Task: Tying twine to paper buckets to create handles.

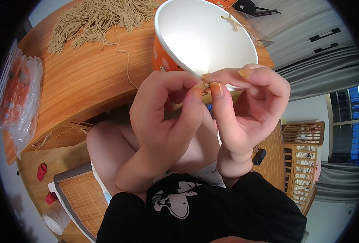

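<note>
In front of a large white-lined paper bucket [199, 36], orange on the outside, my two hands meet fingertip to fingertip. Between them is a small bit of tan cord [205, 86] that looks knotted. My left hand [159, 109] pinches it with thumb and forefinger. From the other side, the thumb and forefinger of my right hand [248, 105] press on the same bit. A heap of tan cords [102, 22] lies on the wooden desk, and one loose strand [127, 65] trails from it to the desk's edge near my left hand. The fingers hide most of the knot.
A tied tan cord [233, 22] shows at the bucket's far right rim. Clear plastic wrapping [21, 97] with orange pieces lies at the desk's left end. Red slippers [42, 171] are on the floor. A wooden crib [303, 162] stands at the right, beside grey curtains [325, 77].
</note>
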`<state>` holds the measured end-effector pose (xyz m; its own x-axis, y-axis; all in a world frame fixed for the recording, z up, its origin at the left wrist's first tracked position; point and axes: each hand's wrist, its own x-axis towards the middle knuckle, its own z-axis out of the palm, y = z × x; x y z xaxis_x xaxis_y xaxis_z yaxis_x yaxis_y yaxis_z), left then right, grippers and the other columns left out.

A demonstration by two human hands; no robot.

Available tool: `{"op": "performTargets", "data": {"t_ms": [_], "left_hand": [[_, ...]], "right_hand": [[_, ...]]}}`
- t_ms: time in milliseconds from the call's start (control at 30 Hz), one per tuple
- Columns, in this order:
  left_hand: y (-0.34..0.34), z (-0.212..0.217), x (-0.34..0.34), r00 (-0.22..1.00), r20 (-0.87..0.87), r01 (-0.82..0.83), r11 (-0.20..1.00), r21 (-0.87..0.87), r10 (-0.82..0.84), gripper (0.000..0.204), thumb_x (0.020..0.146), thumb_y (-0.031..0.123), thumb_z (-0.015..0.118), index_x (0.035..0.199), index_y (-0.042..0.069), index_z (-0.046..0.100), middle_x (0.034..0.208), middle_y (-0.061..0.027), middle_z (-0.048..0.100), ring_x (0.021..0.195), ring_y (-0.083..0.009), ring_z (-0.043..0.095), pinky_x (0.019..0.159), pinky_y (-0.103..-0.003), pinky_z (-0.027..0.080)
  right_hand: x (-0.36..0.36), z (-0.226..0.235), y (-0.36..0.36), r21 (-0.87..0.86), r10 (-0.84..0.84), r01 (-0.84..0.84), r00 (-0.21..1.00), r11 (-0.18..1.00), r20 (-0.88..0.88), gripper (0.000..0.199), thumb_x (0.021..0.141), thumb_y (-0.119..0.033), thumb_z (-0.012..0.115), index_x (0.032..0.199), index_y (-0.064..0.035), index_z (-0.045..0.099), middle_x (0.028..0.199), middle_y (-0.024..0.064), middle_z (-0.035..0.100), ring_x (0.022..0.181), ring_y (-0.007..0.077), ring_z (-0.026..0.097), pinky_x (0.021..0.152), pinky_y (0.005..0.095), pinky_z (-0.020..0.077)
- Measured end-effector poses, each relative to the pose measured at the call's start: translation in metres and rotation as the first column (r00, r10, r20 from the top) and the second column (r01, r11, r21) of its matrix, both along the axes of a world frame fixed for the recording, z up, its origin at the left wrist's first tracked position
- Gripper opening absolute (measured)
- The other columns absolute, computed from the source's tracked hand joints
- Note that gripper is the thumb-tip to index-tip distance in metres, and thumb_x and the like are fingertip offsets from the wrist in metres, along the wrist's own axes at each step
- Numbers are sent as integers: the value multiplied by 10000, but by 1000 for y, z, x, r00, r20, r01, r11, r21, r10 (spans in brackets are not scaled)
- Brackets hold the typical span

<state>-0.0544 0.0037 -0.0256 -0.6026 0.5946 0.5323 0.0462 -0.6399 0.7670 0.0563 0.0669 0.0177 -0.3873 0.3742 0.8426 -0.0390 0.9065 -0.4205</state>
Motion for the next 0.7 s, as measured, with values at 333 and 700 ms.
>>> {"op": "performTargets", "data": {"t_ms": [333,700], "left_hand": [[-3,5,4,970,-155,-201,976,-79,187,140,754,-22,743,847,72,699,753,-3,663,648,-154,568,581,-273,444],[-3,8,2,990,-73,-123,990,-72,118,98,795,-11,733,844,64,695,752,-4,647,647,-127,552,582,-253,431]], "right_hand": [[-1,-2,-1,111,-189,187,982,976,6,364,750,2,781,1056,-56,592,972,25,716,938,160,577,773,250,452],[3,6,5,7,52,-53,994,999,99,411,877,127,612,1146,-43,351,914,206,646,804,228,652,725,264,501]]}}
